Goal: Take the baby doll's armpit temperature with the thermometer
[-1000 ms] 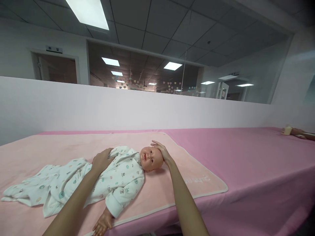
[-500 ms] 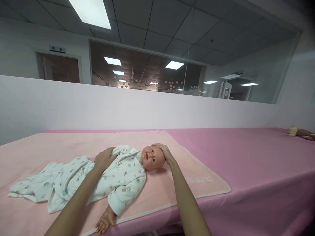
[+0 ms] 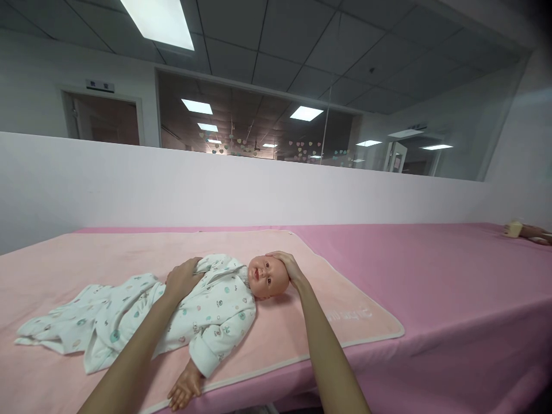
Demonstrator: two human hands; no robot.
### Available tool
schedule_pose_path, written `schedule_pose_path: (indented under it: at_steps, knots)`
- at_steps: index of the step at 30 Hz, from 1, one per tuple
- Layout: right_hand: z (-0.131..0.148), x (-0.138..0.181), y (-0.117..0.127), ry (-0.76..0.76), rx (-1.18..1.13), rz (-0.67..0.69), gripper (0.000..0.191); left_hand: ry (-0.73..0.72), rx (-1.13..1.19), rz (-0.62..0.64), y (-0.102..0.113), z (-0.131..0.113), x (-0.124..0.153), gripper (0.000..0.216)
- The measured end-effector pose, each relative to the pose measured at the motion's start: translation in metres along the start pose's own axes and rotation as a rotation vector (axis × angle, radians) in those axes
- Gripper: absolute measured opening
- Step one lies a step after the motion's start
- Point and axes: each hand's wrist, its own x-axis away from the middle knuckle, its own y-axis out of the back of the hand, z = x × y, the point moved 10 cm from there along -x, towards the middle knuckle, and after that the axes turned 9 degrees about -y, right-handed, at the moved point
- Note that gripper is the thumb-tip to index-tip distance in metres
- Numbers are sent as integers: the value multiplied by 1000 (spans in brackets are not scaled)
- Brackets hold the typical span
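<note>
A baby doll in a white patterned sleepsuit lies on its back on a pale pink blanket. Its head points right. My left hand rests on the doll's chest, fingers curved over the fabric. My right hand cups the top of the doll's head. The doll's near hand sticks out of the sleeve at the blanket's front edge. The suit's legs trail flat to the left.
The blanket lies on a long table with a darker pink cover. A white partition wall runs behind it. At the far right, a small cream bottle sits beside another person's hand.
My right hand has settled lower onto the doll's head. The view has shifted slightly; the doll and my left hand stay where they were.
</note>
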Motion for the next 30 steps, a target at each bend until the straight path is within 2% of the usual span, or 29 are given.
schedule_pose_path:
  at_steps: [30]
  knots:
    - [3, 2, 0, 11, -17, -22, 17, 5, 3, 1, -1, 2, 0, 42]
